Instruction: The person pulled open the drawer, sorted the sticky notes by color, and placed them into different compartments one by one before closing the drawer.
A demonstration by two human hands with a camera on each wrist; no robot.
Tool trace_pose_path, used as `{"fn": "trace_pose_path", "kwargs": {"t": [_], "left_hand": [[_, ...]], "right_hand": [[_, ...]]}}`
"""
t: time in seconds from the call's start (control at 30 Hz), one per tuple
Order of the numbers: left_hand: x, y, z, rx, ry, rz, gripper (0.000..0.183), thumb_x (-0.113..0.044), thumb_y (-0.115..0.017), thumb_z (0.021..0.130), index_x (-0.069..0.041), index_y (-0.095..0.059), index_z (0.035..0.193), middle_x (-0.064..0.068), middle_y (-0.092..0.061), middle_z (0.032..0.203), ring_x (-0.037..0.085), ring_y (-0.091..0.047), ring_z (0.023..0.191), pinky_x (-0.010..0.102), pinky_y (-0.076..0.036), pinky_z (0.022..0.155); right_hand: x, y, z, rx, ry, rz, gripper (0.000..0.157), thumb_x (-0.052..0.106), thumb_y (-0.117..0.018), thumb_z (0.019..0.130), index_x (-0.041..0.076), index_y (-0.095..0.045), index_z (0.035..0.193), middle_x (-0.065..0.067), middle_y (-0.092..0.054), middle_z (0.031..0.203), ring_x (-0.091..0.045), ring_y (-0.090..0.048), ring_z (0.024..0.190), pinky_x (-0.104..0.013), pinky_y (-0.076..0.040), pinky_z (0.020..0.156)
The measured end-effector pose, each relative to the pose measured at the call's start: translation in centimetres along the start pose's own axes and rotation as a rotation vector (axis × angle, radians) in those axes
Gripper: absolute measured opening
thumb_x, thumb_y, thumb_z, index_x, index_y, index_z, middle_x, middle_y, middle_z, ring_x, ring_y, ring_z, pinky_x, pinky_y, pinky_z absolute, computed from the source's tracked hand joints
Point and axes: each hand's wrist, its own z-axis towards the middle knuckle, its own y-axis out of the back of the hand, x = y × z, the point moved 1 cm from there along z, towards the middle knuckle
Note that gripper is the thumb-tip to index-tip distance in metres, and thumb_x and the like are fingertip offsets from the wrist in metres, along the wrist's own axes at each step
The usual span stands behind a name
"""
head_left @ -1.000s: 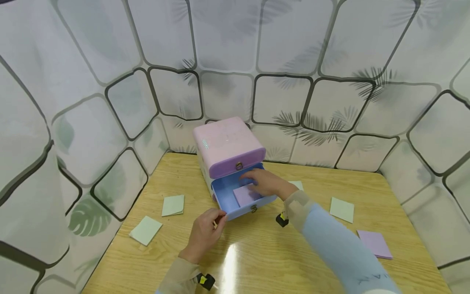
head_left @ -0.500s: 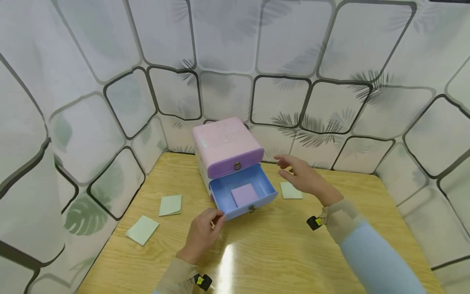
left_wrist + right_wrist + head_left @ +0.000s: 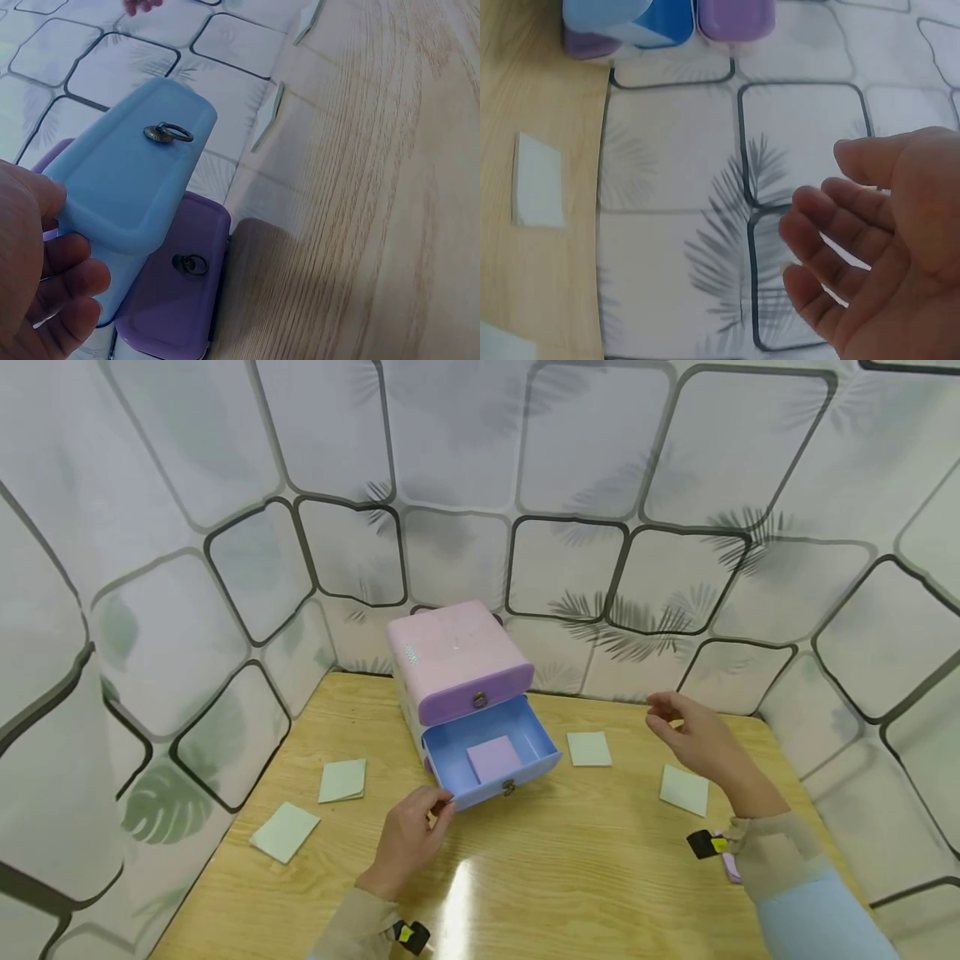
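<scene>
A small pink chest of drawers (image 3: 459, 652) stands at the back of the table, its blue drawer (image 3: 538, 737) pulled out. Inside that drawer lies a square lilac note pad (image 3: 493, 759). My left hand (image 3: 412, 828) pinches the drawer's front left corner; in the left wrist view the thumb lies on the blue front (image 3: 127, 180) and the other fingers curl near the drawer's edge. To the right, my right hand (image 3: 697, 739) hovers above the table with nothing in it. Its fingers are loosely bent and apart in the right wrist view.
Pale green note pads lie on the wooden table: two at left (image 3: 342, 781), one right of the drawer (image 3: 588, 749), one below my right hand (image 3: 684, 790). A lilac pad (image 3: 731, 867) is mostly hidden by the right wrist. Patterned curtain (image 3: 465, 560) walls the back and sides.
My right hand has come out of the blue drawer and moved right, away from the chest, leaving the lilac pad inside in full view. The left hand keeps its hold on the drawer corner.
</scene>
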Motion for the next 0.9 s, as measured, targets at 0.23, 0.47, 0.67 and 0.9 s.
{"fn": "trace_pose_path", "kwargs": {"t": [0.23, 0.47, 0.67, 0.9], "left_hand": [[-0.1, 0.1, 0.1, -0.004, 0.0, 0.004, 0.011, -0.008, -0.075, 0.082, -0.011, -0.066, 0.089, -0.006, -0.06, 0.078, 0.003, -0.055, 0.068, 0.016, -0.044, 0.054], [-0.2, 0.1, 0.1, 0.007, 0.003, 0.012, 0.011, -0.009, -0.075, 0.082, -0.011, -0.066, 0.088, -0.005, -0.061, 0.078, 0.004, -0.056, 0.067, 0.015, -0.044, 0.054], [-0.4, 0.2, 0.2, 0.01, 0.008, 0.014, 0.011, -0.008, -0.076, 0.082, -0.011, -0.066, 0.087, -0.005, -0.061, 0.078, 0.004, -0.056, 0.067, 0.015, -0.044, 0.054], [-0.6, 0.4, 0.4, 0.017, 0.01, 0.01, 0.011, -0.008, -0.075, 0.082, -0.011, -0.066, 0.087, -0.005, -0.061, 0.078, 0.004, -0.056, 0.067, 0.016, -0.045, 0.055]], "right_hand": [[-2.8, 0.5, -3.2, -0.045, -0.1, -0.093, 0.043, 0.03, -0.048, 0.102, -0.004, -0.054, 0.126, -0.018, -0.063, 0.106, -0.037, -0.059, 0.096, -0.05, -0.047, 0.076], [-6.4, 0.2, -6.2, 0.019, -0.279, -0.117, 0.065, 0.047, -0.042, 0.1, -0.01, -0.048, 0.131, -0.026, -0.059, 0.112, -0.04, -0.057, 0.099, -0.051, -0.048, 0.075], [-8.8, 0.0, -8.2, 0.088, -0.384, -0.138, 0.076, 0.054, -0.04, 0.098, -0.015, -0.044, 0.13, -0.032, -0.057, 0.113, -0.044, -0.056, 0.099, -0.051, -0.049, 0.073], [-10.9, -0.1, -9.4, 0.095, -0.426, -0.156, 0.079, 0.055, -0.042, 0.097, -0.017, -0.044, 0.127, -0.035, -0.056, 0.113, -0.046, -0.059, 0.094, -0.05, -0.049, 0.071]]}}
